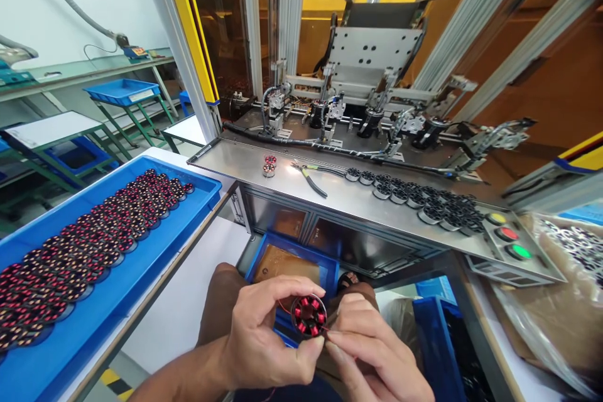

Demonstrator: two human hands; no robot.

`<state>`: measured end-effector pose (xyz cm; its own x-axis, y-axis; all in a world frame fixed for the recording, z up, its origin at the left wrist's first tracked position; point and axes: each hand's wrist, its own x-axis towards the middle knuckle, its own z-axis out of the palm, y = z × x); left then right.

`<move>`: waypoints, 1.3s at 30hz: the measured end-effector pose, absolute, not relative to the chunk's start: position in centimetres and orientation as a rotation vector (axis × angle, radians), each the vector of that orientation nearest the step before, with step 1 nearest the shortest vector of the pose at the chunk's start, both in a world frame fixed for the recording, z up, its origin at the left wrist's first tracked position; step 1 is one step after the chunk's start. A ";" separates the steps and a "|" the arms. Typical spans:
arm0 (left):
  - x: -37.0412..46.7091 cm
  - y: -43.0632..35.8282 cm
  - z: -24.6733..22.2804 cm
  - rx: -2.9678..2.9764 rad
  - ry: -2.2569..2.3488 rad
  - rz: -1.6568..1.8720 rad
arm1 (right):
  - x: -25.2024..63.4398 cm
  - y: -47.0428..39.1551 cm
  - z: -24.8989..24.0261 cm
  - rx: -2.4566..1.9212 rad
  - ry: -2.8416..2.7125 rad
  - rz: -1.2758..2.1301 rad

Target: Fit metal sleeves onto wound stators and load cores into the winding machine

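Left hand (pixel 259 336): thumb and index finger curved into a C, clamped on the rim of a wound stator (pixel 308 316), index at its top edge, thumb at its lower edge. Stator is above my lap, face tilted up toward me, red coils visible round the inside of the ring. Right hand (pixel 377 342): fingers bunched, thumb and fingertip pinched together at the stator's lower right edge on a short red wire end (pixel 325 328). A red lead (pixel 283 308) bows out on the stator's other side, beside my left index finger.

Steel ledge (pixel 230 160) in front: two red-wound stators (pixel 269 168) close together; just right of them, cutting pliers (pixel 313 183) lying with handles spread; further right, a cluster of black-topped rings (pixel 414 198), then a button box (pixel 541 267) with yellow, red and green buttons.

To my left: blue tray (pixel 188 213), slanting rows of finished-looking wound stators (pixel 94 235) packed along it. To my right: carton (pixel 527 301) with bagged pale rings (pixel 577 245).
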<state>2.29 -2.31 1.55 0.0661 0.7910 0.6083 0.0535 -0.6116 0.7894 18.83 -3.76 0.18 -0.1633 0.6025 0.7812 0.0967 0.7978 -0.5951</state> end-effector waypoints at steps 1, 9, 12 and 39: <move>2.3 -2.3 1.7 1.738 0.838 1.599 | 18.9 -3.6 0.2 -0.540 -1.704 0.491; 2.3 -2.4 2.3 1.205 0.749 1.253 | 21.0 -1.0 2.0 -0.493 -1.862 0.535; 2.5 -2.5 2.3 1.081 0.757 1.129 | 21.1 -0.2 2.8 -0.415 -1.944 0.575; 3.4 -3.0 0.4 1.106 0.642 1.367 | 17.0 -3.4 0.3 -0.771 -1.432 0.382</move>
